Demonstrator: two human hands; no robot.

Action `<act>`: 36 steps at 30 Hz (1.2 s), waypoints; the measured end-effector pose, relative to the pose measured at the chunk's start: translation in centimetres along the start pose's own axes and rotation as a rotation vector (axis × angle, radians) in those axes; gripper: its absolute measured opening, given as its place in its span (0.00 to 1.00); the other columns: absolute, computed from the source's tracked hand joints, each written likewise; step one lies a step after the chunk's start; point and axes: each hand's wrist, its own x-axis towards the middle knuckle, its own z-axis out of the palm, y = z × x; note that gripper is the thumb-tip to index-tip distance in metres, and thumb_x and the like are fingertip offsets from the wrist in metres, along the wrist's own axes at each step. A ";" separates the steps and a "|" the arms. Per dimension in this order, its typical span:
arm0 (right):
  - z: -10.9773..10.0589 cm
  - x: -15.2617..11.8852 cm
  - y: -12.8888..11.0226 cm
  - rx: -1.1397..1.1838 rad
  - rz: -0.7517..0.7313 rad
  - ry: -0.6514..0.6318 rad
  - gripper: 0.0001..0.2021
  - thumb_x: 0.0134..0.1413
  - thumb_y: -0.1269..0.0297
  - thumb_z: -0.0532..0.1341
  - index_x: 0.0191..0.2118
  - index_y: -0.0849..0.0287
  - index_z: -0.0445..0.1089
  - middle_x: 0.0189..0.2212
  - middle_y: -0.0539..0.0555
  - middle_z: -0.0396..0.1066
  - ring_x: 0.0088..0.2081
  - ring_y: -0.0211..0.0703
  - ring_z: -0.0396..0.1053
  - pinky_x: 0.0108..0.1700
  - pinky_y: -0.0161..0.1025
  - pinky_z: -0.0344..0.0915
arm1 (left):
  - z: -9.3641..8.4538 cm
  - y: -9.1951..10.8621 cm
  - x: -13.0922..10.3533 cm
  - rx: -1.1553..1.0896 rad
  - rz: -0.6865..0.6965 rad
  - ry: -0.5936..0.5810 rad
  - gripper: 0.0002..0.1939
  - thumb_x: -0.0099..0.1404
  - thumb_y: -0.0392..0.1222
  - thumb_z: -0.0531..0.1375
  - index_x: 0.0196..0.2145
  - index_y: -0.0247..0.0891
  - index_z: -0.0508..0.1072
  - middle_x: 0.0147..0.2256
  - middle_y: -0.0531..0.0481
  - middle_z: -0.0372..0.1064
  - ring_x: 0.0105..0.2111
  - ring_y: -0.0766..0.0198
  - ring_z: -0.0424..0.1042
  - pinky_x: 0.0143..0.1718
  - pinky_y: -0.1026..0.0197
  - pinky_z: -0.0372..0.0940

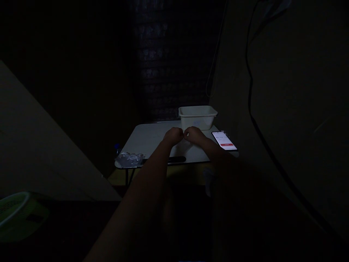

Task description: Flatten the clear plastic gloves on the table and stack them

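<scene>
Both hands meet over the middle of a small white folding table (152,136), arms stretched forward. My left hand (173,136) is closed, with its fingers curled in. My right hand (194,134) is closed too, thumb and forefinger pinched beside the left hand. Something faint and pale, perhaps thin clear plastic, shows below the hands, but the dark hides what it is. Just behind them stands a white plastic tub (197,118). At the table's front left corner lies a crumpled clear plastic bag (129,159).
A phone (224,141) with a lit screen lies at the table's right edge. A blue bottle cap (117,146) shows by the left edge. On the floor at far left is a green basket (20,214). A dark cable (251,105) hangs down the right wall.
</scene>
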 end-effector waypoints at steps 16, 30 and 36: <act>0.4 0.2 1.0 0.063 0.006 0.011 0.09 0.44 0.68 0.53 0.30 0.59 0.70 0.34 0.53 0.71 0.37 0.39 0.65 0.39 0.32 0.56 | 0.3 -1.0 0.5 -0.222 0.017 0.161 0.10 0.51 0.31 0.50 0.29 0.31 0.71 0.28 0.47 0.69 0.29 0.66 0.66 0.32 0.66 0.59; 0.3 -0.3 2.1 0.022 0.014 -0.012 0.09 0.43 0.68 0.53 0.29 0.59 0.70 0.33 0.54 0.71 0.37 0.41 0.66 0.37 0.34 0.56 | 0.5 -2.2 0.8 -0.302 -0.085 0.282 0.09 0.53 0.35 0.50 0.28 0.31 0.69 0.28 0.48 0.68 0.28 0.67 0.65 0.32 0.66 0.58; 0.5 -0.7 2.9 0.036 0.035 -0.033 0.08 0.42 0.69 0.54 0.29 0.59 0.70 0.33 0.54 0.71 0.37 0.41 0.65 0.38 0.34 0.57 | 0.7 -2.4 0.7 -0.400 -0.123 0.294 0.07 0.53 0.35 0.50 0.26 0.32 0.68 0.26 0.49 0.67 0.28 0.67 0.65 0.31 0.65 0.59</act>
